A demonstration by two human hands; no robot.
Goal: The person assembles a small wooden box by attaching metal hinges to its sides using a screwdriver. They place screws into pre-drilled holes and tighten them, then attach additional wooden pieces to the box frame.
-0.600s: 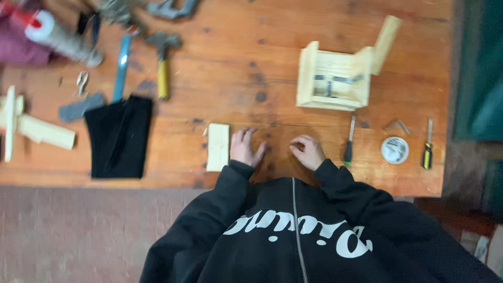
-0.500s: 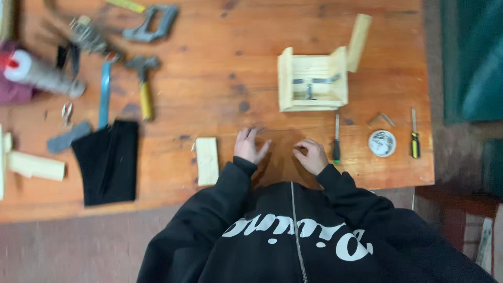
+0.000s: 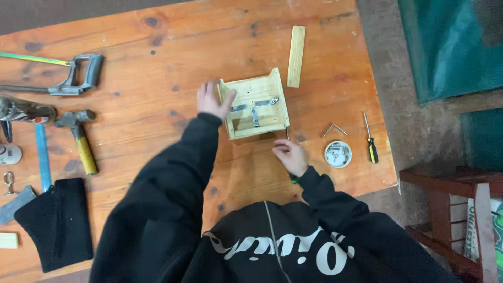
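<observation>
An open-topped wooden box, pale pine with metal corner brackets screwed inside, sits on the orange-stained counter. All places below are told from this box.

The left hand lies against the box's left wall, fingers spread and flat, bracing it rather than gripping it. The right hand rests just off the box's near right corner, fingers loosely curled; a dark tool with a green end shows from under it, but whether the hand is closed on it cannot be told from here.

To the right of the box lie a bent metal bracket, a small round white dish of hardware and a black-and-yellow screwdriver. A loose wooden slat lies just beyond the far right corner. Well to the left are a hammer, a hacksaw and a black cloth.

Judging by the pose, the work is steadying the box while fittings are handled. It would go best with the left palm pressing the wall firmly down and inward so the box cannot skate on the counter, and fingers kept off the bracket screws.
</observation>
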